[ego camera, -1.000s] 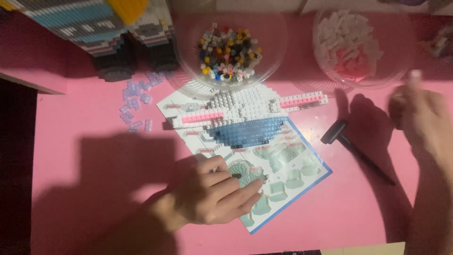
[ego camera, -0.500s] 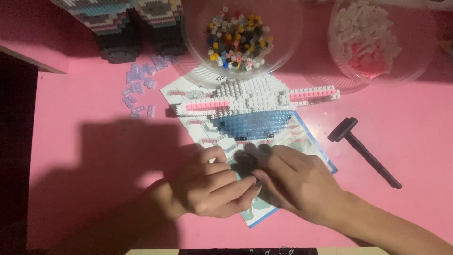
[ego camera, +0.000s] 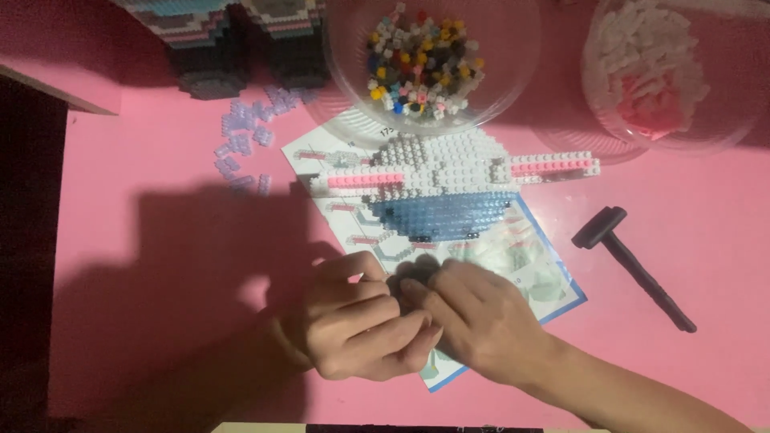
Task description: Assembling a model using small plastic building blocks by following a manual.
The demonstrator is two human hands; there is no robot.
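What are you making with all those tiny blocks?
A person's left hand and right hand are pressed together over the instruction sheet, working on something too small to see. Just above them lies a half-built white, pink and blue block model. A bowl of mixed coloured blocks sits behind it.

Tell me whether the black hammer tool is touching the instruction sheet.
Apart. The head view shows the black hammer tool lying on the pink table right of the instruction sheet, with a strip of bare pink between them.
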